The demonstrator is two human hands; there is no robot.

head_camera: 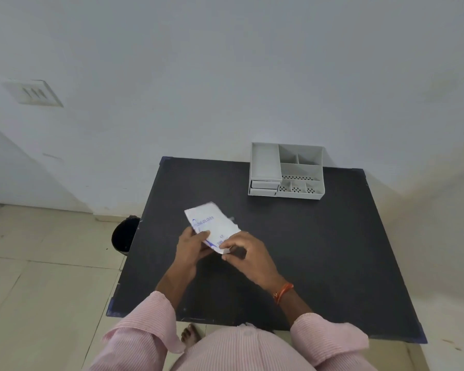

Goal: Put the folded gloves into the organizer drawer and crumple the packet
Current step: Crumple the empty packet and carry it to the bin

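Note:
A white paper packet [210, 223] with blue print is held above the middle of the black table [319, 250]. My left hand [192, 250] grips its near left edge. My right hand [248, 254] pinches its near right corner. The packet tilts away from me. The grey organizer [287, 171] stands at the table's far edge against the wall, with open compartments on top and two small drawers [263, 188] at its front left, both closed. No gloves show outside the packet.
A black waste bin [125, 235] stands on the tiled floor just left of the table. A white wall runs behind the table. My bare foot [190, 334] shows under the near table edge.

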